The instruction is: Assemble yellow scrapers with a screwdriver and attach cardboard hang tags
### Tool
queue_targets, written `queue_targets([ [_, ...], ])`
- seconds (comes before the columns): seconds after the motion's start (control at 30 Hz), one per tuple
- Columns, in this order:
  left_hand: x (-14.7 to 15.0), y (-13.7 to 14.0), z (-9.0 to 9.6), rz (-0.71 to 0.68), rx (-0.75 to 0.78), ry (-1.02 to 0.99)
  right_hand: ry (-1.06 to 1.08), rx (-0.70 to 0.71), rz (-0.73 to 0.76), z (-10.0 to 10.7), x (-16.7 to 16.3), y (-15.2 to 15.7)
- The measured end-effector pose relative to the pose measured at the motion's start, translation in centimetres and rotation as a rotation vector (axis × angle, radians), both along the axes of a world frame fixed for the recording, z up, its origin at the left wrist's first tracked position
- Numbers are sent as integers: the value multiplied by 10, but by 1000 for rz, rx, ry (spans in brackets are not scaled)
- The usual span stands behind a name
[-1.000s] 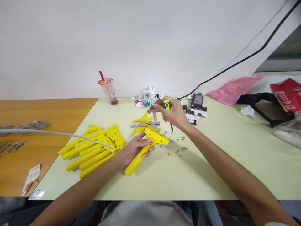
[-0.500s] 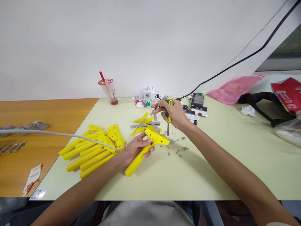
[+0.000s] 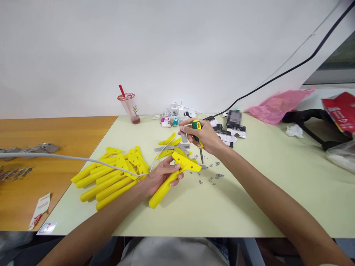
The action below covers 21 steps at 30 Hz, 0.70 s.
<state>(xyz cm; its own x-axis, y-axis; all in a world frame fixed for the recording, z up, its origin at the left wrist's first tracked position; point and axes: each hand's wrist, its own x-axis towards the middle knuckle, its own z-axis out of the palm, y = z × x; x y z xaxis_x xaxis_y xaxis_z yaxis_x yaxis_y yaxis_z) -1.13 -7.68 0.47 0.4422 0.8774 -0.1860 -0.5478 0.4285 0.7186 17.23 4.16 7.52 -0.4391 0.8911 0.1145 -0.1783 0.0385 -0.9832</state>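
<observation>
My left hand [image 3: 161, 178] is closed round a yellow plastic scraper handle [image 3: 161, 194], its wide head with screw holes tilted up to the right. Above it, my right hand [image 3: 208, 136] grips a green and yellow screwdriver [image 3: 197, 126], shaft pointing down. The same hand pinches a flat grey metal blade [image 3: 183, 137] between thumb and fingertips, apart from the handle. Beyond the handle lie grey metal strips [image 3: 163, 148] and yellow head pieces [image 3: 164, 154]. Several small screws [image 3: 219, 175] are scattered on the table below my right hand.
A pile of yellow handles [image 3: 111, 184] lies left, crossed by a white cable [image 3: 83, 159]. At the back stand a drink cup [image 3: 131, 110] and a power strip with plugs [image 3: 174, 111]. Black packages [image 3: 234, 120], a pink bag [image 3: 277, 105] and a black frame [image 3: 305, 125] lie right.
The metal blade in my right hand has swung to hang downward, and the hand has lowered slightly. The screwdriver's tip has shifted a little right. My left hand keeps the handle nearly still.
</observation>
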Motion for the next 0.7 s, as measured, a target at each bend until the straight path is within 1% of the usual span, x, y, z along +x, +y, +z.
queue_targets([
  [0.1,0,0,0,0,1,2,-58,47,-8,3,-1,-3],
  [0.27,0,0,-1,-2,0,5,-157,78,-13,5,0,-5],
  [0.47,-1,0,0,2,10,11,-444,280,-68,10,8,-2],
  [0.57,0,0,0,-4,18,13,-585,331,-94,14,13,0],
  [0.63,0,0,1,-7,20,15,-614,354,-106,17,16,0],
  [0.7,0,0,1,-7,19,19,-604,348,-92,20,19,1],
])
